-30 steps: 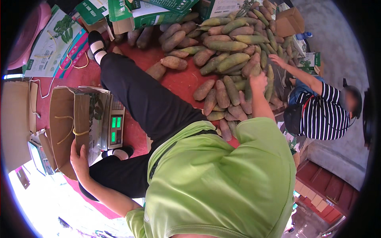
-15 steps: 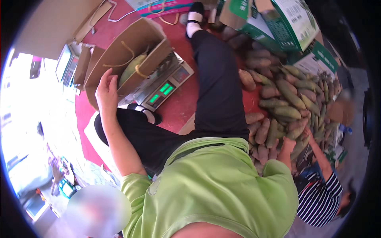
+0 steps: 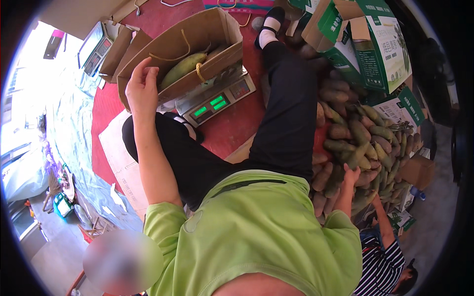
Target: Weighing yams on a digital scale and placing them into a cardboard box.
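The left hand (image 3: pixel 142 89) has its grip curled over the near rim of an open cardboard box (image 3: pixel 197 37), fingers hooked on the edge. Just beyond that grip, inside the box, lies a long green fruit (image 3: pixel 181 69). The box sits on a digital scale (image 3: pixel 217 96) with lit green readouts, on the red floor mat (image 3: pixel 237 123). The right hand (image 3: pixel 351 175) rests spread, its grip loose, on the heap of green and brownish fruits (image 3: pixel 360 138). Past it, another person's arm (image 3: pixel 384 224) reaches into the same heap.
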The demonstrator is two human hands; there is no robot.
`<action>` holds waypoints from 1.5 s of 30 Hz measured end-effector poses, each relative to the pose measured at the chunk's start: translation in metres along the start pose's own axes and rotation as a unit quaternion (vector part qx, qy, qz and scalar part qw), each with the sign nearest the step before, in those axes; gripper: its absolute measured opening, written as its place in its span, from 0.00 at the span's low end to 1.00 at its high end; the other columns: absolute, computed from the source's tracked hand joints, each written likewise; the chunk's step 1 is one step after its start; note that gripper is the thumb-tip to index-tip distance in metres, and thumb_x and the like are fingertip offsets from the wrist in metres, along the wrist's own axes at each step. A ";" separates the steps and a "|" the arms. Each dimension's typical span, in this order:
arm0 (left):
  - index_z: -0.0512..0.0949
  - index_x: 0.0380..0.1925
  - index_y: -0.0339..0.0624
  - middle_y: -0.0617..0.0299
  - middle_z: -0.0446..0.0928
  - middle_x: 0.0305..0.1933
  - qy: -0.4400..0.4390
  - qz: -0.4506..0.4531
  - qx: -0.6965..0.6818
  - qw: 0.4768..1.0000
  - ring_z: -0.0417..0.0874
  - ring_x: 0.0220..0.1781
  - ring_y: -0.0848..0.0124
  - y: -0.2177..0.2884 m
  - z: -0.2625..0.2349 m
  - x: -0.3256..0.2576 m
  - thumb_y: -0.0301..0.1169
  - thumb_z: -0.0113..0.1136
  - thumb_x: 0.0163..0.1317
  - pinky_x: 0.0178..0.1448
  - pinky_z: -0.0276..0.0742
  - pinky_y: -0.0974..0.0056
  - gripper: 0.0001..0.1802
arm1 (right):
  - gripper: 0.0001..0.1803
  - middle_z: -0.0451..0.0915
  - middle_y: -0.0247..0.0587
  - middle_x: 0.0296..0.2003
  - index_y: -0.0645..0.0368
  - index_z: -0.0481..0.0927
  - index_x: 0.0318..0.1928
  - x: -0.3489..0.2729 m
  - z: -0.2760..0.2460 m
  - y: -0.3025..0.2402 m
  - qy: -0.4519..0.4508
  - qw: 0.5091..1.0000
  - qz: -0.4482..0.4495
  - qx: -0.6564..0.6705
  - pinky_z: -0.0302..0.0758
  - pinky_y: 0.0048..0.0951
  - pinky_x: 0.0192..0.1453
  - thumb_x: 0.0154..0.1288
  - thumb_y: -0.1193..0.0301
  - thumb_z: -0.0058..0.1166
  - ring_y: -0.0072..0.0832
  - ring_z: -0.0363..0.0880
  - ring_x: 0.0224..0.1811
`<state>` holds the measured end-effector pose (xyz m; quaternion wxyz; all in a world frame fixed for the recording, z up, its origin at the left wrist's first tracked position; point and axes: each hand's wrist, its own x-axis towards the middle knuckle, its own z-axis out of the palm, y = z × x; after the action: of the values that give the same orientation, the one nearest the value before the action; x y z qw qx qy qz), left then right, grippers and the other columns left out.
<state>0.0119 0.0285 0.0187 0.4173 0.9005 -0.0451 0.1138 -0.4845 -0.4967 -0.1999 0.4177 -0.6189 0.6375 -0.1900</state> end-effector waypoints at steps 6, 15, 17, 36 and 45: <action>0.80 0.46 0.43 0.60 0.83 0.33 -0.004 -0.012 -0.019 1.000 0.83 0.37 0.72 0.005 0.000 0.000 0.30 0.58 0.60 0.45 0.76 0.68 0.14 | 0.36 0.72 0.44 0.54 0.67 0.64 0.61 -0.025 0.072 -0.113 -0.108 0.985 -0.132 0.011 0.67 0.30 0.60 0.51 0.80 0.64 0.32 0.71 0.55; 0.81 0.46 0.44 0.60 0.83 0.33 -0.005 -0.012 -0.021 1.000 0.83 0.37 0.73 0.003 -0.003 -0.002 0.30 0.57 0.60 0.45 0.76 0.69 0.13 | 0.35 0.70 0.45 0.56 0.66 0.64 0.61 -0.062 0.148 -0.316 -0.245 0.893 -0.377 0.019 0.66 0.30 0.62 0.51 0.79 0.62 0.30 0.69 0.57; 0.81 0.45 0.43 0.60 0.83 0.33 -0.003 -0.014 -0.010 1.000 0.83 0.38 0.73 0.007 -0.006 -0.003 0.30 0.57 0.60 0.45 0.76 0.69 0.13 | 0.36 0.71 0.47 0.55 0.66 0.64 0.61 -0.074 0.167 -0.354 -0.268 0.865 -0.423 0.038 0.66 0.31 0.62 0.51 0.78 0.63 0.31 0.70 0.57; 0.79 0.47 0.39 0.62 0.81 0.34 0.236 0.087 -0.124 0.960 0.79 0.38 0.79 0.016 -0.017 0.003 0.25 0.55 0.65 0.44 0.73 0.74 0.12 | 0.35 0.74 0.45 0.51 0.55 0.70 0.55 -0.280 0.334 -0.485 -0.419 0.543 -0.724 -0.076 0.65 0.42 0.61 0.43 0.73 0.67 0.46 0.69 0.56; 0.79 0.47 0.38 0.62 0.81 0.37 0.215 0.055 -0.121 0.967 0.78 0.37 0.80 0.016 -0.017 0.002 0.27 0.55 0.65 0.42 0.73 0.75 0.12 | 0.25 0.78 0.52 0.45 0.62 0.75 0.52 -0.212 0.332 -0.467 -0.461 0.671 -0.580 -0.001 0.71 0.37 0.56 0.50 0.73 0.60 0.44 0.76 0.51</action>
<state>0.0081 0.0317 0.0415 0.5159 0.7939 -0.0169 0.3215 0.0403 -0.2802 0.0253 0.4637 -0.8733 -0.1236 -0.0839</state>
